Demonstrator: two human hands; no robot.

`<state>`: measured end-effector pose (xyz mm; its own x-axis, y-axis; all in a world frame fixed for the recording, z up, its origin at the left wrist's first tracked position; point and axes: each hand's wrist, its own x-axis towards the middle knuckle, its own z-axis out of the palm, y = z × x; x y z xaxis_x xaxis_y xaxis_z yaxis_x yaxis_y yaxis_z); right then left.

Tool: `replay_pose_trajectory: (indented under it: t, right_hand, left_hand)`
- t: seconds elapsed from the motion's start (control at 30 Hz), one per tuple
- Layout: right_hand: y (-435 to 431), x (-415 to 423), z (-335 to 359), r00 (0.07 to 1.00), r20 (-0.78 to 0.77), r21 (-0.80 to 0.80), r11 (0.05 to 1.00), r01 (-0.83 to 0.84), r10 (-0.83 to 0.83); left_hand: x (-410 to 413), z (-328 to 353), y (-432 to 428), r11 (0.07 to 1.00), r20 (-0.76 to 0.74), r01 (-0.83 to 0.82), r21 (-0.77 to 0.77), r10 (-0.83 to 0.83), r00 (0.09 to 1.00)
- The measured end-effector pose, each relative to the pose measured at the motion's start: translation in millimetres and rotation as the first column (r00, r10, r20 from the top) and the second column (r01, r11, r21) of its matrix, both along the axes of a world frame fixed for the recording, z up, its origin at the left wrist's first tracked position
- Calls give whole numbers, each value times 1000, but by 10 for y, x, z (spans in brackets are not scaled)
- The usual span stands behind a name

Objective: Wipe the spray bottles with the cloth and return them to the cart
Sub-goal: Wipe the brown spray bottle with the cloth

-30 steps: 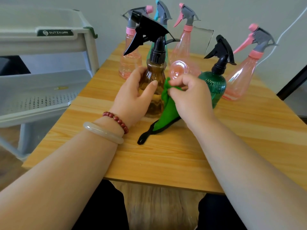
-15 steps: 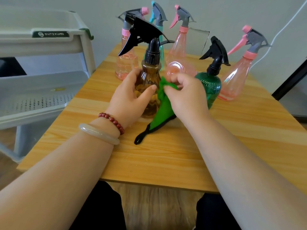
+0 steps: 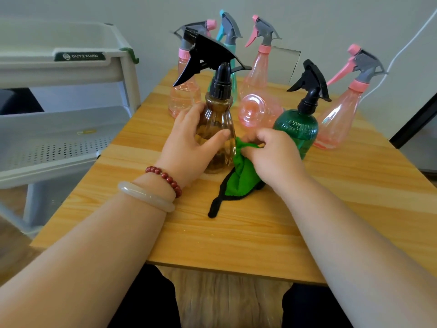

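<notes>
A brown spray bottle with a black trigger head stands upright on the wooden table. My left hand grips its body from the left, thumb across the front. My right hand holds a bunched green cloth with a black edge against the bottle's lower right side; the cloth's tail lies on the table. A green bottle with a black head stands just behind my right hand. The white cart stands to the left of the table.
Behind stand three pink bottles and a teal one; another pink bottle lies on its side. A white cable hangs on the wall at right. Bare tabletop lies in front of my hands.
My right hand has slid the cloth down the brown bottle's side, from near its shoulder to its lower part. My left hand keeps its grip.
</notes>
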<state>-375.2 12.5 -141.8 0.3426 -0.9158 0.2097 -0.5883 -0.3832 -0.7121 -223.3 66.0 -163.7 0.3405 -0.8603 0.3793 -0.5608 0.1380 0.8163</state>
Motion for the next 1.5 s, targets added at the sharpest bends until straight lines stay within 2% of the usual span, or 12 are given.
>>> replay_pose_trajectory:
  t: [0.07, 0.17, 0.27, 0.33, 0.57, 0.67, 0.77, 0.87, 0.93, 1.27, 1.4, 1.5]
  right_hand:
    - [16, -30, 82, 987, 160, -105, 994, 17, 0]
    - [4, 19, 257, 918, 377, -428, 902, 51, 127]
    - [-56, 127, 210, 942, 243, -711, 703, 12, 230]
    - [-108, 133, 88, 957, 157, -788, 615, -27, 243]
    - [-145, 115, 237, 958, 66, -851, 518, -91, 277]
    - [-128, 97, 133, 964, -14, -832, 532, -159, 266]
    - [-66, -38, 76, 978, 94, -703, 708, -68, 187]
    - [27, -122, 33, 982, 187, -372, 928, 37, 36]
    - [38, -184, -53, 993, 121, -170, 985, 23, -2]
    - [223, -332, -127, 923, -382, -49, 996, -76, 51]
    - [194, -357, -79, 923, -384, -15, 1000, -28, 20]
    - [172, -393, -22, 988, -151, -56, 998, 16, -24]
  left_hand:
    - [-15, 6, -1, 1000, -18, 10, -5, -10, 1000]
    - [-37, 8, 12, 999, -43, 34, -24, -35, 998]
    - [-33, -8, 24, 997, -74, 66, -34, -68, 995]
    - [-21, -8, 36, 997, -88, 73, -35, -76, 993]
    - [-33, 3, 41, 995, -89, 85, -44, -89, 992]
    - [-24, 6, 41, 995, -79, 84, -46, -87, 993]
    - [-29, -2, 40, 997, -61, 72, -34, -74, 995]
    - [-28, -15, 41, 997, -54, 71, -32, -72, 996]
    - [-23, -12, 42, 998, -46, 60, -29, -62, 997]
    - [-27, 8, 50, 998, -50, 49, -28, -50, 997]
    - [-27, 16, 56, 998, -62, 58, -15, -58, 996]
    - [-14, 7, 50, 998, -65, 63, -2, -63, 996]
